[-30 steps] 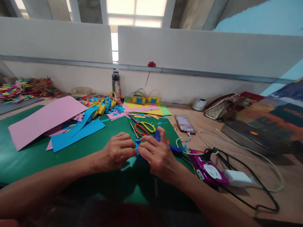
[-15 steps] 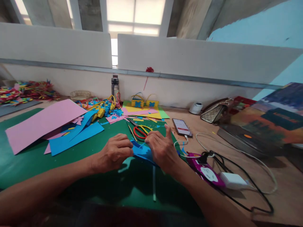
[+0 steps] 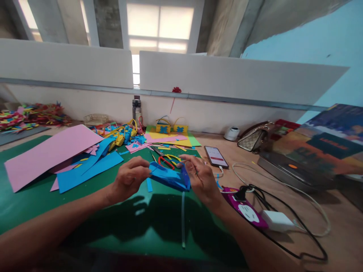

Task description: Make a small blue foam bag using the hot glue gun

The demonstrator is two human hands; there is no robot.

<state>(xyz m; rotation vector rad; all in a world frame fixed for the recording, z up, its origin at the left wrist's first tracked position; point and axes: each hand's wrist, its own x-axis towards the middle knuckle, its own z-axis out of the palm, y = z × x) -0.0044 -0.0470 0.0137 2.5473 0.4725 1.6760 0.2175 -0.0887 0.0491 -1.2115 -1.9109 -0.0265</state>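
A folded piece of blue paper (image 3: 170,177), shaped like a shallow open box, is held up between my two hands. At its left end, my left hand (image 3: 131,177) pinches the paper with thumb and fingers. My right hand (image 3: 200,177) grips the right end, thumb on the near side, its fingers partly hidden. Just behind the paper lie scissors (image 3: 166,162) with red and yellow handles, partly covered by it. A narrow blue strip (image 3: 149,185) rests on the green mat (image 3: 93,223) beside my left fingertips. Nearer me lies a thin translucent strip (image 3: 183,223).
Pink sheets (image 3: 53,155) and blue sheets (image 3: 90,172) overlap at left. Small yellow paper bags (image 3: 163,129) stand at the back. On the right are a charging phone (image 3: 216,156), a purple power strip (image 3: 246,211) with cables, a white adapter (image 3: 277,220) and a dark case (image 3: 295,170).
My hands have moved slightly apart and the blue paper between them shows more of its folded shape. My right hand has turned and its raised thumb has lowered. The view has tilted slightly upward.
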